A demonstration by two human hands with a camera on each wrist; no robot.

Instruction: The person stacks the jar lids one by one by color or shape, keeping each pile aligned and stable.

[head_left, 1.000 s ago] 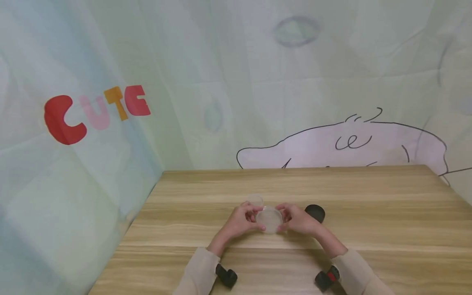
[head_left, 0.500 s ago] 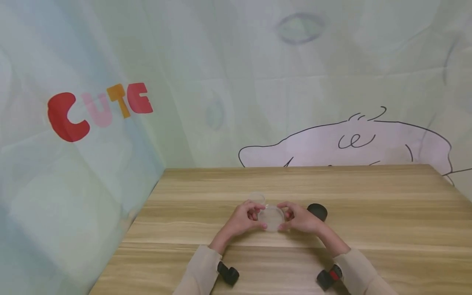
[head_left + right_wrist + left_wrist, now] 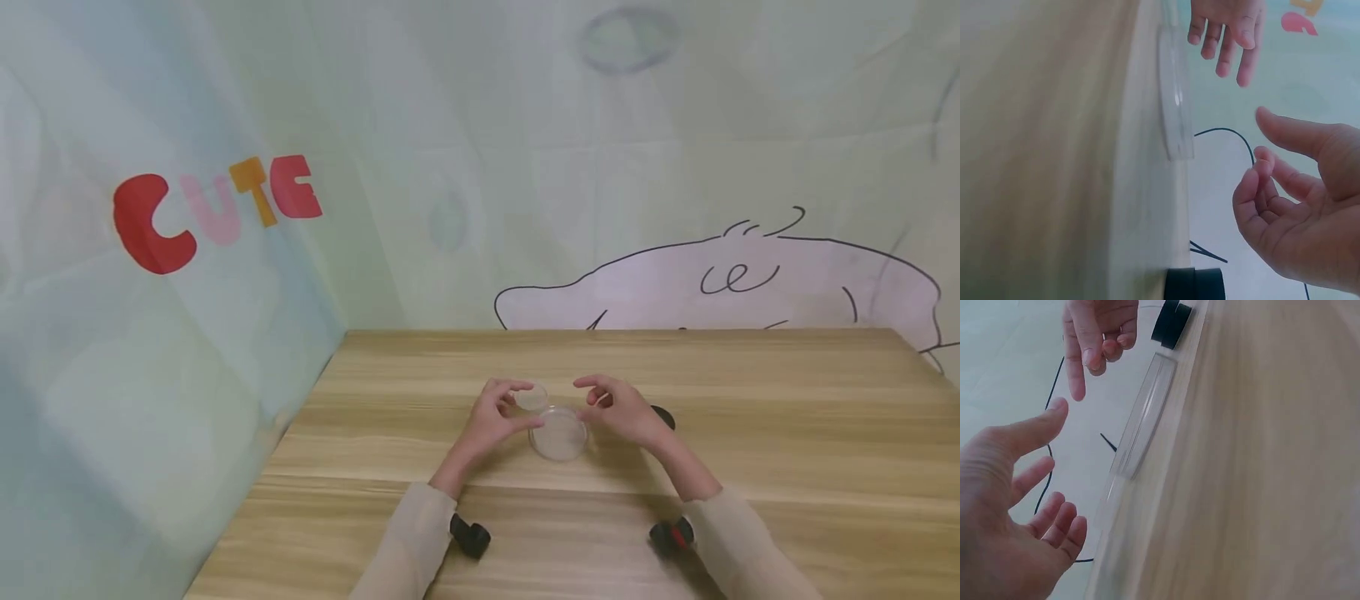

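A clear, shallow round dish, like a petri dish (image 3: 558, 435), lies flat on the wooden table; the left wrist view catches the dish (image 3: 1147, 419) edge-on. Just past its left side is a smaller clear round piece (image 3: 532, 397), partly behind fingers. My left hand (image 3: 489, 419) hovers at the dish's left with fingers and thumb spread, holding nothing. On the other side my right hand (image 3: 624, 412) is raised, fingers loosely bent, also holding nothing. Both wrist views show the hands above the dish, apart from it. A black, two-tiered cylinder (image 3: 1194, 284) stands beyond the right hand, mostly hidden in the head view.
The wooden table (image 3: 420, 533) ends at a printed cloth backdrop (image 3: 450, 167) behind and on the left. Black wrist cameras (image 3: 471, 537) are strapped to both forearms.
Both hands have let go of the clear dish and lifted away from its sides, fingers opening. The dish stays on the table. The head view has tilted slightly down and left.
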